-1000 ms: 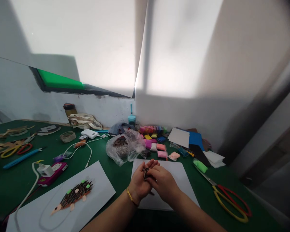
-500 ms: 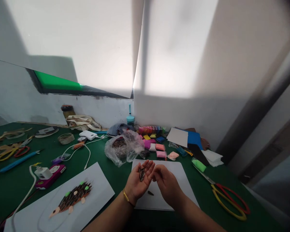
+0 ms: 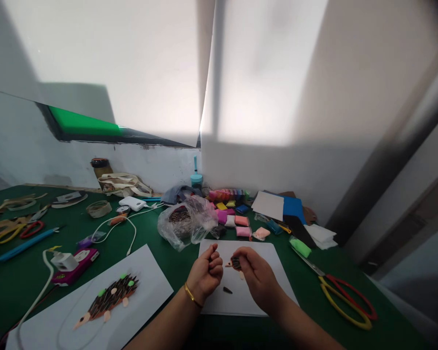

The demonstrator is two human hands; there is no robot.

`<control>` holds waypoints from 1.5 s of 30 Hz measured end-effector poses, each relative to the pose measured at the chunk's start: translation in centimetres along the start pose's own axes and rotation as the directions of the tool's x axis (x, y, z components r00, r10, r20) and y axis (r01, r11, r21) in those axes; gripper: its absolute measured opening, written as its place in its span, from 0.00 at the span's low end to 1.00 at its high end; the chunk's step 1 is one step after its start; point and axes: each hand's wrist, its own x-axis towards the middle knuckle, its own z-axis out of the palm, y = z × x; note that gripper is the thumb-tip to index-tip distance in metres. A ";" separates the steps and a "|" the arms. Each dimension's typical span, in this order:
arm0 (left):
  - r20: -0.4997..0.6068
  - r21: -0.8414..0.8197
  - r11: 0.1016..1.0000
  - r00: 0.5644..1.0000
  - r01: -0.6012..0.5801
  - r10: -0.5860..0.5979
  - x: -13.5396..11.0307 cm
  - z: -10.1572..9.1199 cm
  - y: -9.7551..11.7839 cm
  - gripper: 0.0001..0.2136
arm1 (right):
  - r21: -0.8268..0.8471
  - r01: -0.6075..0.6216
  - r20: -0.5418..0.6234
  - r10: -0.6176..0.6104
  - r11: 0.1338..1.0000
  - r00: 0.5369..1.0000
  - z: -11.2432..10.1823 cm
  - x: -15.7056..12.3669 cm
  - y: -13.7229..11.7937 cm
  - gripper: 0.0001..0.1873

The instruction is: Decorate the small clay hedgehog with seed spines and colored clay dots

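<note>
My left hand [image 3: 206, 272], with a gold bangle at its wrist, is closed over sunflower seeds, which the fingers now mostly hide. It hovers above the left part of a white paper sheet [image 3: 277, 291]. On that sheet lies a small hedgehog figure [image 3: 235, 263] with a pale snout and dark seeds on its back. My right hand [image 3: 257, 278] covers much of this figure; its fingers are bent together and the fingertips are hidden, so what they pinch cannot be made out. Between the hands a single sunflower seed [image 3: 227, 290] rests on the paper.
A finished-looking seed hedgehog [image 3: 113, 299] lies on another sheet at left. Behind the hands are a plastic bag [image 3: 186, 221] of seeds and several coloured clay packs [image 3: 244, 232]. Large scissors [image 3: 345, 296] lie right; a power strip [image 3: 76, 266] and cables lie left.
My left hand has closed its open palm over the seeds. My right hand has moved slightly right, away from that palm, onto the small hedgehog, whose snout now shows.
</note>
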 end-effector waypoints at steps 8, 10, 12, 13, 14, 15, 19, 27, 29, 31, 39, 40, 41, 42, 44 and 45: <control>-0.006 -0.002 1.000 1.000 0.003 -0.003 0.4 -0.3 0.9 0.08 | 0.040 -0.139 0.001 0.139 0.990 0.990 -1.9 0.9 2.9 0.17; -0.001 0.004 1.000 1.000 -0.003 0.003 0.8 -0.8 1.1 0.07 | 0.049 -0.215 -0.072 0.218 0.975 0.973 -2.7 1.0 4.6 0.14; -0.014 0.005 1.000 1.000 -0.010 0.010 1.3 -1.4 1.3 0.07 | 0.008 -0.258 -0.096 0.258 0.966 0.961 -3.4 0.9 6.2 0.13; -0.025 0.006 1.000 1.000 -0.012 0.012 1.5 -1.8 1.3 0.07 | -0.037 -0.270 -0.097 0.266 0.962 0.959 -3.6 0.7 7.0 0.13; -0.036 0.007 1.000 0.999 -0.014 0.014 1.7 -2.1 1.3 0.07 | -0.082 -0.275 -0.091 0.268 0.958 0.959 -3.7 0.4 7.7 0.13; -0.043 0.009 1.000 0.999 -0.013 0.014 1.8 -2.3 1.3 0.07 | -0.119 -0.278 -0.081 0.270 0.953 0.960 -3.7 0.1 8.3 0.13; -0.020 0.013 1.000 1.000 0.002 -0.002 1.8 -2.7 1.2 0.07 | -0.101 -0.309 -0.056 0.305 0.946 0.951 -2.8 -0.9 9.9 0.15; -0.006 0.037 0.999 1.000 -0.013 0.013 1.6 -2.6 1.0 0.07 | -0.203 -0.318 0.003 0.325 0.926 0.946 -2.1 -1.4 10.3 0.12; -0.009 0.041 0.999 1.000 -0.011 0.011 1.6 -2.6 0.9 0.07 | -0.244 -0.304 -0.003 0.313 0.921 0.950 -2.2 -1.5 10.4 0.12; -0.011 0.044 0.999 1.000 -0.013 0.014 1.6 -2.6 0.8 0.07 | -0.269 -0.279 0.008 0.292 0.922 0.956 -2.2 -1.6 10.4 0.12; -0.015 0.062 0.998 1.000 -0.019 0.020 1.4 -2.3 0.7 0.07 | -0.414 -0.113 0.058 0.150 0.903 0.987 -1.9 -1.4 9.0 0.08; -0.016 0.064 0.998 1.000 -0.016 0.017 1.4 -2.3 0.7 0.07 | -0.428 -0.106 0.050 0.141 0.898 0.989 -1.8 -1.5 8.9 0.08; -0.017 0.066 0.998 1.000 -0.016 0.017 1.4 -2.2 0.7 0.07 | -0.436 -0.106 0.040 0.137 0.894 0.990 -1.8 -1.6 8.9 0.08; -0.019 0.069 0.997 1.000 -0.018 0.020 1.4 -2.2 0.7 0.07 | -0.437 -0.112 0.026 0.137 0.892 0.990 -1.7 -1.7 8.9 0.08; -0.022 0.076 0.997 0.999 -0.026 0.028 1.4 -2.3 0.7 0.07 | -0.421 -0.135 -0.004 0.147 0.897 0.989 -1.5 -1.9 8.8 0.08; -0.022 0.081 0.996 0.999 -0.028 0.030 1.5 -2.3 0.7 0.07 | -0.406 -0.146 -0.018 0.152 0.902 0.988 -1.5 -2.0 8.7 0.08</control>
